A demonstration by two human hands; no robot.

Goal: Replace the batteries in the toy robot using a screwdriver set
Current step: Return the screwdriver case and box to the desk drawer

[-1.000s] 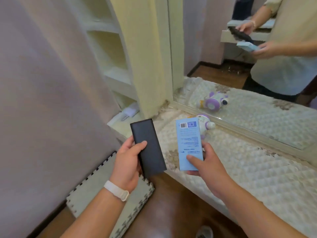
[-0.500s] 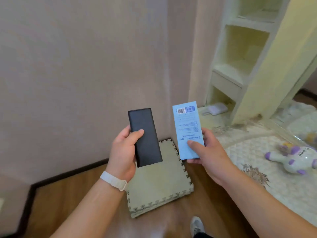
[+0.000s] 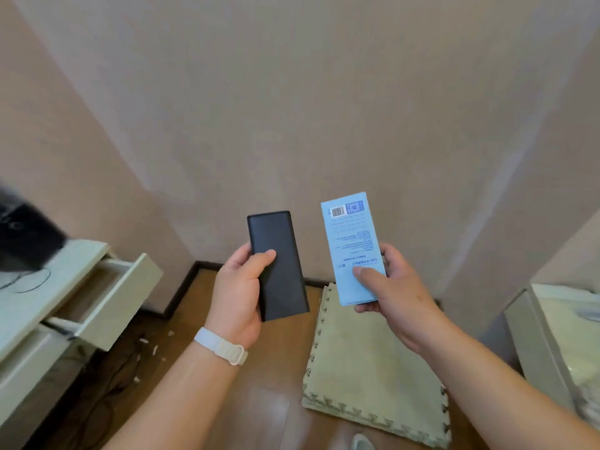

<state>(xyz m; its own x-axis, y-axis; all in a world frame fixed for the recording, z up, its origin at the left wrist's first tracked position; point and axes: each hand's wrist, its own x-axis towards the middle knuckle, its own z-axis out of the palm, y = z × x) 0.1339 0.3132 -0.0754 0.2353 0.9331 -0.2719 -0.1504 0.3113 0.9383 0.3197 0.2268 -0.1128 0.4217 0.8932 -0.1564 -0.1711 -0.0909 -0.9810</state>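
My left hand (image 3: 242, 287) grips a flat black rectangular case (image 3: 276, 264), held upright, thumb across its front. My right hand (image 3: 389, 287) holds a light blue printed box (image 3: 352, 248) with a barcode at its top, also upright, thumb pressed on its lower part. Both are held in front of me at chest height, a small gap between them. The toy robot is out of view.
A white cabinet (image 3: 39, 303) with an open drawer (image 3: 110, 297) stands at the left, a dark blurred object (image 3: 26, 235) on top. Stacked foam puzzle mats (image 3: 370, 368) lie on the wooden floor. A pale furniture edge (image 3: 552, 336) is at the right. A plain wall fills the upper view.
My view has swung left: the mirror, quilted surface and toy left the frame, and the cabinet with the open drawer came in. Both hands keep the same hold on case and box.
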